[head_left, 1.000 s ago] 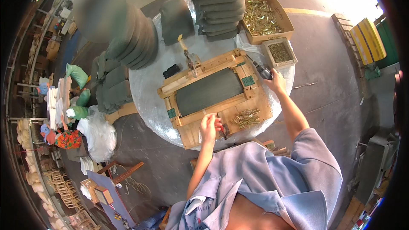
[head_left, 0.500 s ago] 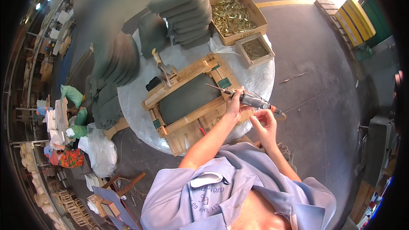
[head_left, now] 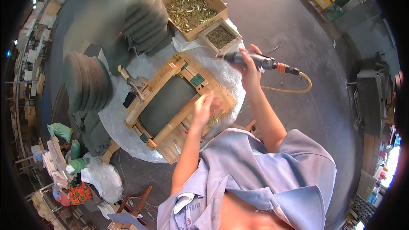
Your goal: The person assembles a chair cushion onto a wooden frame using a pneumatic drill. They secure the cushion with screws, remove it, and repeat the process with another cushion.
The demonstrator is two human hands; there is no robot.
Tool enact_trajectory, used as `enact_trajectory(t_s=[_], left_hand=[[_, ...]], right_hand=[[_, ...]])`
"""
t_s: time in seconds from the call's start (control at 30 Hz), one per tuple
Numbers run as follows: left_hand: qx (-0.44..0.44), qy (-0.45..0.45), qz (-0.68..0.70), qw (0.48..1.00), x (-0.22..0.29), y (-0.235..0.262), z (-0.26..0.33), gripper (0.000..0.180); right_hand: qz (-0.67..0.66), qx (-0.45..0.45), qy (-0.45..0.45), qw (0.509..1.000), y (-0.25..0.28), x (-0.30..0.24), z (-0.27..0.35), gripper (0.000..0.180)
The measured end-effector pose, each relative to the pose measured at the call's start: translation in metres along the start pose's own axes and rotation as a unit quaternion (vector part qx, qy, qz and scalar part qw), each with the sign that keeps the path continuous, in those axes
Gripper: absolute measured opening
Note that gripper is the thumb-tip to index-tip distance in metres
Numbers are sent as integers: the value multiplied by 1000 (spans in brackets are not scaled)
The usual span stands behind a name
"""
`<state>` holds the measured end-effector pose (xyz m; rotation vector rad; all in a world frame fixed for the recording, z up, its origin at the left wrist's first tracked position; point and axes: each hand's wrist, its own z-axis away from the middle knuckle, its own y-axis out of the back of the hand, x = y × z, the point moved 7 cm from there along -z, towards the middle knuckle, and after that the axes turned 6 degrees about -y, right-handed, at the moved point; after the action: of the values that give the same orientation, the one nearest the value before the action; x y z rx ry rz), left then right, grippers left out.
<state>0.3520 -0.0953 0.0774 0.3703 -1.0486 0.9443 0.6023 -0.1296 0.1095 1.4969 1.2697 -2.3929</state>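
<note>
My right hand (head_left: 251, 69) is wrapped round a black and silver air drill (head_left: 251, 61), raised over the table's right side. An orange coupling and a yellow hose trail from its back end. My left hand (head_left: 205, 107) hovers by the near right corner of a wooden jig frame (head_left: 168, 133); its fingers are blurred, and whether it holds anything is hidden. Inside the frame lies a dark grey-green panel (head_left: 168, 102). Small brass-coloured pieces (head_left: 216, 118) lie on the board beside my left hand. A toggle clamp (head_left: 133, 86) sits on the frame's far left side.
A cardboard box (head_left: 221, 15) of brass-coloured fittings and a wooden tray (head_left: 203, 39) of tiny dark pieces stand at the table's far edge. Stacked grey-green panels (head_left: 147, 15) rise at the back left, with more panels (head_left: 87, 81) at the left. The round table (head_left: 113, 121) is wrapped in plastic.
My right hand has taken the drill, which was in my left hand, and lifted it up and away. My left hand has let go and moved down to the jig. The view has turned.
</note>
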Motion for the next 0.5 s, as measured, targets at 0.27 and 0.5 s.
enact_trajectory(t_s=[0.27, 0.5], left_hand=[[188, 108, 81, 973, -137, 116, 77, 39], [248, 68, 133, 957, -138, 120, 57, 38]], right_hand=[[126, 72, 32, 989, 14, 47, -150, 59], [116, 97, 1, 989, 22, 71, -173, 59]])
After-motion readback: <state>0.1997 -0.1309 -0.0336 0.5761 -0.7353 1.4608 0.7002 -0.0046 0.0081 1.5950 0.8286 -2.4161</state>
